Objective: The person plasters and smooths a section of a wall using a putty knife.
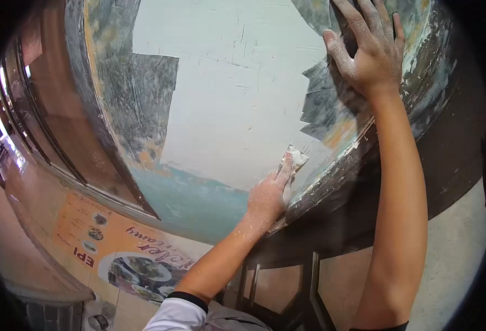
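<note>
A wide panel (198,201) painted blue-green and mottled grey fills the upper middle of the head view. Across its centre spreads a large patch of smooth white filler (226,105) with jagged edges. My left hand (269,194), dusted white, grips a small putty knife (296,158) whose blade is caked with filler. The blade lies at the patch's lower right edge, near the panel's border. Higher up on the right, my right hand (372,58) rests on the panel with its fingers spread and white powder on them; I see nothing held in it.
Flaking dark edging (359,146) runs along the panel's right side. Brown framed woodwork (72,99) stands to the left. Below lies an orange and white printed food banner (127,243). Dark frame bars (315,287) show at the bottom near my body.
</note>
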Demonstrator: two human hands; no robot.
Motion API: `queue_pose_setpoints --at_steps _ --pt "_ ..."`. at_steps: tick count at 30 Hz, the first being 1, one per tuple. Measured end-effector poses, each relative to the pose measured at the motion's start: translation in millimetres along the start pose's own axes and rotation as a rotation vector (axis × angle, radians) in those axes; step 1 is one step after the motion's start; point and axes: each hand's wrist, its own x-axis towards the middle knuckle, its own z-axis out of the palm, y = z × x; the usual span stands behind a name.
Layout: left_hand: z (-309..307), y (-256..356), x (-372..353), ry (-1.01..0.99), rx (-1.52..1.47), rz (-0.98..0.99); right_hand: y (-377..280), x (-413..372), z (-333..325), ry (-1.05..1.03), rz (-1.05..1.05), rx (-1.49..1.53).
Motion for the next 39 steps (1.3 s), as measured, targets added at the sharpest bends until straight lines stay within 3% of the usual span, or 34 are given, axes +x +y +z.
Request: queue_pose_setpoints --at_steps 10,12,26,39 --pt "-8.5 -1.9 7.2 -0.041 0.034 0.023 2.0 0.0 4.4 0.0 -0.006 0.011" --pt "-11.9 0.7 6.9 -0.036 0.043 0.027 2.5 -1.4 9.7 0.078 -0.028 -0.006" --pt "-23.7 21.9 30.2 -0.069 0.0 0.062 4.3 0.4 1.4 0.016 -0.03 -0.013" --pt "-2.5 9.3 16.8 -0.022 -0.003 0.037 3.8 -0.6 3.5 0.035 -0.013 0.015"
